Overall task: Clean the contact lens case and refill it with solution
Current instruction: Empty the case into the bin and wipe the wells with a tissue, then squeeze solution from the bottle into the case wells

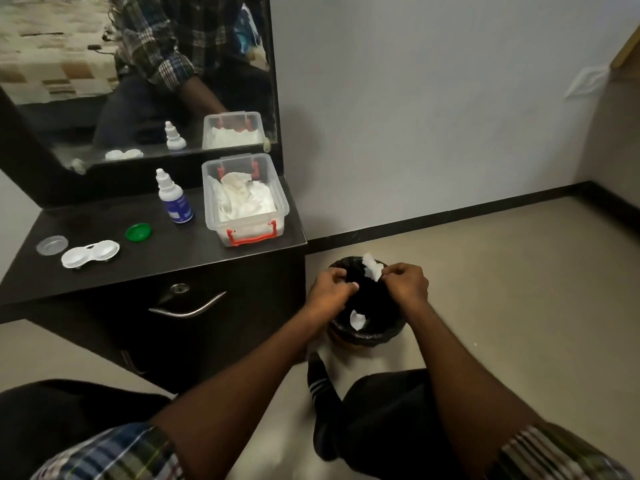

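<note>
Both hands over the bin (363, 336), close together but not touching. Left hand (330, 289): fingers curled, seemingly gripping the black liner (372, 292); what exactly sits in the grip cannot be told. Right hand (405, 282): fingers curled, pinching a white tissue (371, 267) at its lower edge; the tissue sticks up between the two hands, above the bin opening. A second white scrap (356, 319) lies inside the bin, below both hands.

Lens case (90, 253): open, white, two wells up, on the dark table (173, 258), well to the left of the left hand and farther from the person. Clear cap (52, 244) just left of the case; green cap (138, 232) right of it, apart. Solution bottle (175, 199) upright beyond the green cap, cap on. Clear box (247, 199) with red latches just right of the bottle, holding white tissues; of the table items it is the nearest to the left hand.

Mirror (138, 74) stands behind the table.
</note>
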